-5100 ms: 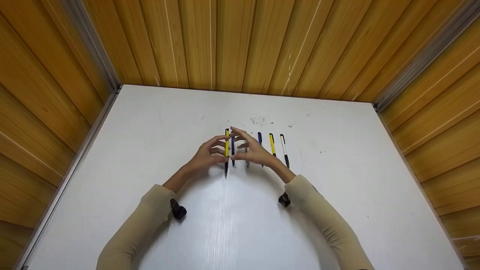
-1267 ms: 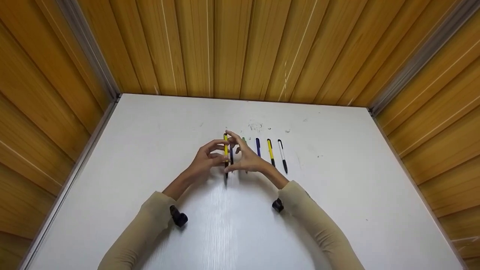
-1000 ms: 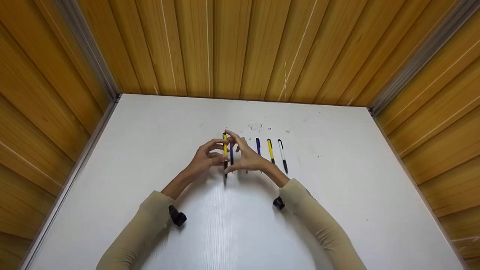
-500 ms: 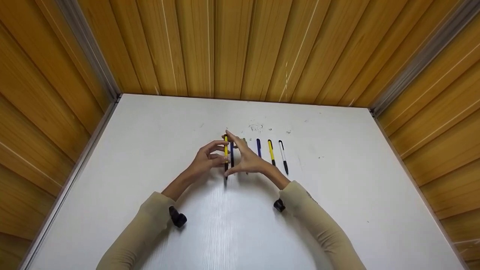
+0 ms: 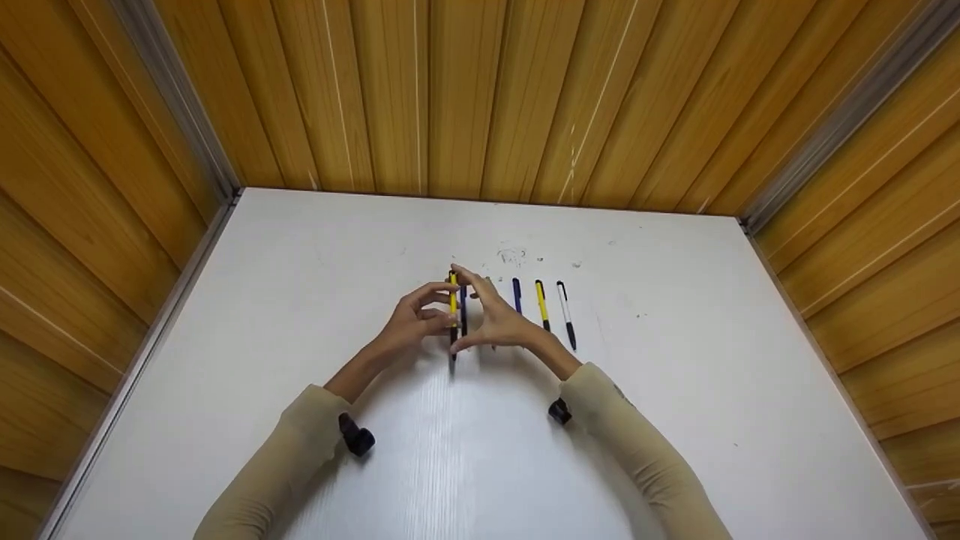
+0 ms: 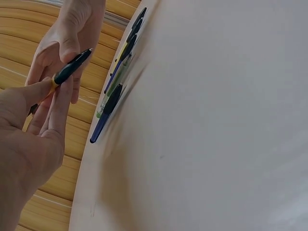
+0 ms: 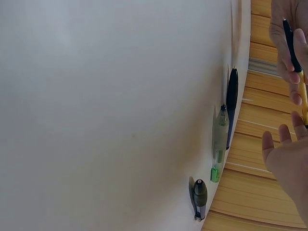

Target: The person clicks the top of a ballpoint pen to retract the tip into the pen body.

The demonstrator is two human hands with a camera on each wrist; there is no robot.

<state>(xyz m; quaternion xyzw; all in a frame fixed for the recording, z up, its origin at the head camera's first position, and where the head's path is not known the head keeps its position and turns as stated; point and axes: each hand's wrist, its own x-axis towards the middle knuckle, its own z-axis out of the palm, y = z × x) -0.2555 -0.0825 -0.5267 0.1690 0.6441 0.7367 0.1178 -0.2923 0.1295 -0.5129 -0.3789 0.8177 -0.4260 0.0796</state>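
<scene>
A yellow and black pen point(image 5: 453, 300) is held just above the table, near the left end of a row of pens. My left hand point(image 5: 409, 316) pinches it between thumb and fingers, close to where yellow meets black. From the other side, my right hand point(image 5: 495, 315) spans its length, index finger at the top end and thumb against the black grip point(image 6: 72, 67). The right hand's other fingers spread loosely in the right wrist view. Beneath the hands lie a blue pen point(image 6: 106, 113) with a black grip and a clear pen point(image 7: 220, 139) with a green end, partly hidden in the head view.
Right of the hands lie a dark blue pen point(image 5: 517, 294), a yellow and black pen point(image 5: 541, 301) and a white and black pen point(image 5: 566, 313), roughly side by side. The white table point(image 5: 675, 360) meets wood-patterned walls point(image 5: 465, 97) at the back and sides.
Compared with the oldest frame, my right hand's thumb has moved down and left to the pen's black part, its index finger to the top end. During the last second both hands stay almost still.
</scene>
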